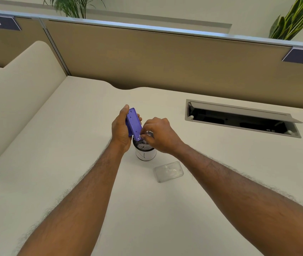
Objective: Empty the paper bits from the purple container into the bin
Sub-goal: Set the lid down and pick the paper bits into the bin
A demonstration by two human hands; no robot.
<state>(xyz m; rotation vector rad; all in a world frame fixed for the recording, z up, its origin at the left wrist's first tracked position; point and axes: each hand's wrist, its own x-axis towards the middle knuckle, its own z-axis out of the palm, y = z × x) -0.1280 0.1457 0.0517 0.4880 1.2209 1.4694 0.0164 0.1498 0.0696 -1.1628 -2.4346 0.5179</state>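
My left hand (120, 129) grips the purple container (133, 122), which is tilted steeply with its lower end over the mouth of the small round bin (145, 153). The bin has a black mesh rim and a white lower wall, and it stands on the desk. White paper bits (139, 138) show at the container's lower end and inside the bin. My right hand (159, 134) hovers over the bin's rim, fingertips curled at the container's lower end among the paper bits; whether it pinches any is hidden.
A clear plastic lid (168, 171) lies flat on the desk (73, 163) just right of the bin. An open cable hatch (243, 118) sits in the desk at the right. A tan partition (165, 58) closes the back, and a rounded divider (17, 93) rises at left.
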